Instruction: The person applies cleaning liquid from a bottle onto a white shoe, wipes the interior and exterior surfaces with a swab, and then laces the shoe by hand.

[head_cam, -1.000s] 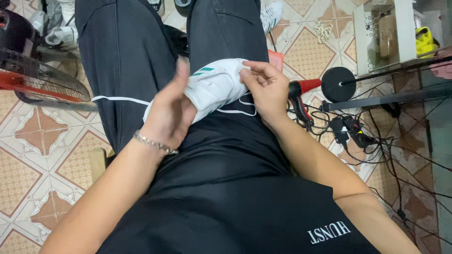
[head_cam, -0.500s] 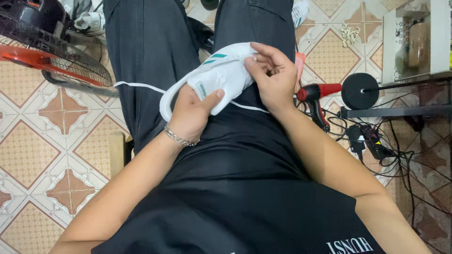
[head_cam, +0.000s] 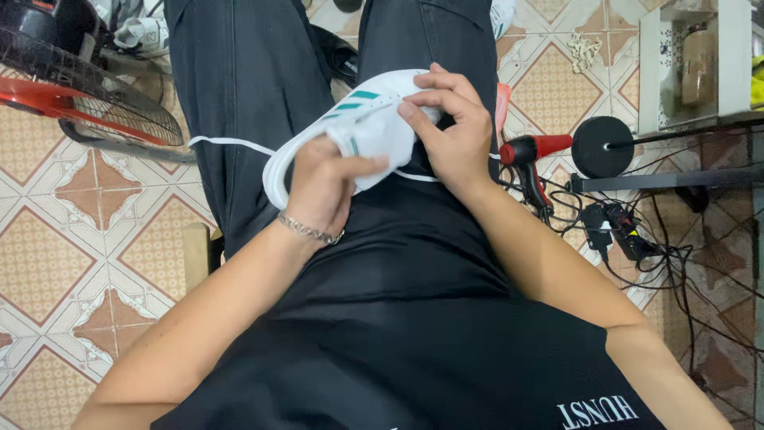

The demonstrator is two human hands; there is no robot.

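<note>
Your left hand [head_cam: 322, 187] grips white sneaker [head_cam: 350, 131] on lap, fingers closed round it. Right hand [head_cam: 450, 127] pinches its top at 2 o'clock. Fan [head_cam: 87, 95] at 9.

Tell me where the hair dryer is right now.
In the head view, the red and black hair dryer lies on the tiled floor to the person's right, just beyond the right hand, beside a tangle of black cables.
</note>
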